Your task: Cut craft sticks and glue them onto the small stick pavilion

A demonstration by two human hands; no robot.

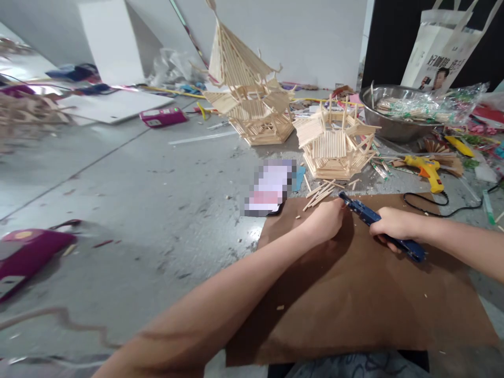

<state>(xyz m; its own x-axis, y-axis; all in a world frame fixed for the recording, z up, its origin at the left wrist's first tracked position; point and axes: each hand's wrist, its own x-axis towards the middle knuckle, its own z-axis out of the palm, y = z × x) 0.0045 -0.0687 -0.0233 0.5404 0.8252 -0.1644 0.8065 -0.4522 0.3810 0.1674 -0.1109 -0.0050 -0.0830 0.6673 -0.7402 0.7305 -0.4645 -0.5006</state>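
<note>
My right hand (391, 227) is wrapped round a dark blue hand tool (366, 212), whose narrow tip points up and left. The tip lies beside the fingers of my left hand (326, 218), which are pinched together; what they hold is too small to make out. Both hands are over a brown sheet (354, 315). Loose wooden sticks (321, 193) lie just beyond my left hand. Behind them stands a low stick model (331, 149) with partial roof panels, and to its left a taller tiered stick model (252, 100) with a pointed roof.
A phone (270, 186) lies at the sheet's left corner. On the right are a yellow glue gun (427, 170) with a black cord and a metal bowl (397, 128) of wrapped sticks. Purple cases (163, 117) rest on the grey floor, left. A white bag (437, 52) stands behind.
</note>
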